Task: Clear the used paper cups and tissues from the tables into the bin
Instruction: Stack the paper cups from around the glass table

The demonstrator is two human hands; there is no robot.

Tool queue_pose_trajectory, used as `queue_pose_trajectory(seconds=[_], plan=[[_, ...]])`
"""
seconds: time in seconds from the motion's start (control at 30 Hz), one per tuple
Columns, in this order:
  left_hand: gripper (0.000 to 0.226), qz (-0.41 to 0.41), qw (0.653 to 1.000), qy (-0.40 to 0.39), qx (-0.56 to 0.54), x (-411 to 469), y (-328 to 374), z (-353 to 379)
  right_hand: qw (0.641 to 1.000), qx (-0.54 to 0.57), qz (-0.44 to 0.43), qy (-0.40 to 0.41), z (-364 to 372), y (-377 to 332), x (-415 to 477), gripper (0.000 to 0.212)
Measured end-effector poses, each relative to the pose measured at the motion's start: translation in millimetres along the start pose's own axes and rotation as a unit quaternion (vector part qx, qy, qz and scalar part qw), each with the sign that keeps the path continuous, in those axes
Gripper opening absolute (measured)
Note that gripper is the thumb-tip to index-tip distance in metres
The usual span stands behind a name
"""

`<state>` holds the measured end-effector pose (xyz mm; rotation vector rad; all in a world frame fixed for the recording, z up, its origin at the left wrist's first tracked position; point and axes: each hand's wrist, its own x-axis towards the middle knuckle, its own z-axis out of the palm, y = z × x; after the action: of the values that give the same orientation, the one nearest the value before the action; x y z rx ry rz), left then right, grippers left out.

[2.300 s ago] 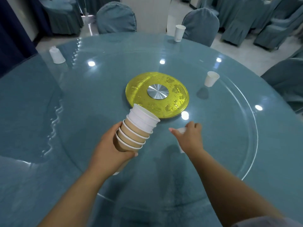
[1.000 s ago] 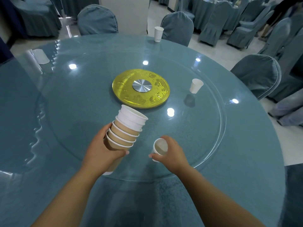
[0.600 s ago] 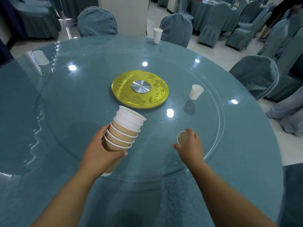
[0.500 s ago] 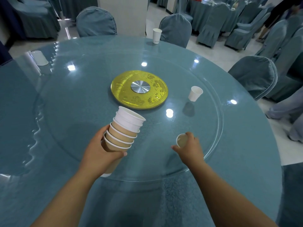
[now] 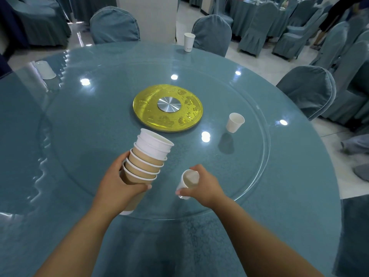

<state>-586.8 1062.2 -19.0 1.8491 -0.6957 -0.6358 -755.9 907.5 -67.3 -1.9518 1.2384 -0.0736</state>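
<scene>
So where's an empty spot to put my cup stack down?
Bare glass left of the gold disc, out to the left cup; also between disc and far cup. Crowded: in front, around the stack and small cup.

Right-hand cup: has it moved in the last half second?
Yes. Judged against the gold disc, the small white cup in the right hand has shifted left, toward the stack in the left hand.

Glossy glass tabletop [image 5: 83, 120], matt paper cups [image 5: 146, 162], brushed-metal hub [image 5: 169, 104], cloth chair covers [image 5: 307, 90].
</scene>
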Motion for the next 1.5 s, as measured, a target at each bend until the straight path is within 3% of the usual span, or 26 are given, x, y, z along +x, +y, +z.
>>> queue_pose_trajectory(seconds=[0.1, 0.3, 0.47, 0.6, 0.8, 0.93, 1.1, 1.3, 1.5], plan=[[0.083, -0.002, 1.000, 0.004, 0.000, -1, 1, -1, 1.000, 0.019, 0.004, 0.019, -4, 4, 3, 0.073], [0.084, -0.007, 1.000, 0.000, -0.008, 0, -4, -1, 0.982, -0.081, 0.035, 0.169, -28, 24, 9, 0.075], [0.084, -0.011, 1.000, -0.002, -0.012, 1, -6, 3, 0.987, -0.077, 0.059, 0.130, -25, 33, 8, 0.071], [0.084, -0.015, 1.000, -0.003, -0.010, 2, -8, 4, 0.994, -0.059, 0.000, 0.096, -21, 25, 8, 0.069], [0.082, -0.023, 1.000, 0.011, -0.010, 1, -8, 1, 0.950, 0.061, -0.071, 0.299, -52, -7, 23, 0.069], [0.082, -0.030, 0.999, 0.022, -0.008, 2, -9, -1, 0.935, 0.076, -0.060, 0.341, -79, -16, 49, 0.073], [0.085, -0.041, 0.998, 0.036, -0.018, 4, -16, -3, 0.945, 0.060, -0.045, 0.318, -81, -13, 78, 0.077], [0.088, -0.057, 0.997, 0.050, -0.015, 4, -30, -10, 0.987, -0.046, -0.014, 0.150, -51, -4, 100, 0.075], [0.083, -0.062, 0.996, 0.066, -0.004, -7, -33, -15, 0.994, -0.064, -0.040, 0.083, -38, -17, 91, 0.076]])
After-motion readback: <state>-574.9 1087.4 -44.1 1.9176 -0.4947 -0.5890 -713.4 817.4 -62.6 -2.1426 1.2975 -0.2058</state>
